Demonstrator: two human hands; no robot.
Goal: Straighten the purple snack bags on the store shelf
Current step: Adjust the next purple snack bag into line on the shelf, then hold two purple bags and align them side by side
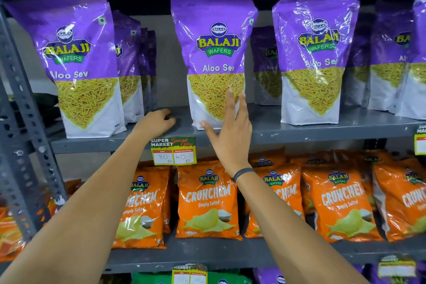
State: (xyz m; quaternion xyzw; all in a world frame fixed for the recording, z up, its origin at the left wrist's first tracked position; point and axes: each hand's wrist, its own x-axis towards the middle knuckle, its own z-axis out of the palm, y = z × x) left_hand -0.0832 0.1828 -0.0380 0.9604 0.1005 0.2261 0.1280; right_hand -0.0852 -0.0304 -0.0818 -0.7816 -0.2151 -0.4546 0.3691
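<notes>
Purple Aloo Sev snack bags stand upright on the grey upper shelf (299, 131). The left front bag (76, 60) has more bags lined up behind it. The middle bag (214, 53) stands alone at the front. The right front bag (315, 53) has darker bags behind and beside it. My right hand (230, 131) is spread flat, fingers apart, against the lower front of the middle bag. My left hand (156, 122) rests on the shelf between the left and middle bags, fingers curled, holding nothing.
Orange Crunchem bags (207, 200) fill the shelf below. A price tag (173, 151) hangs on the upper shelf's front edge. A perforated grey steel upright (23, 122) borders the left side. More bags and tags show on the bottom shelf.
</notes>
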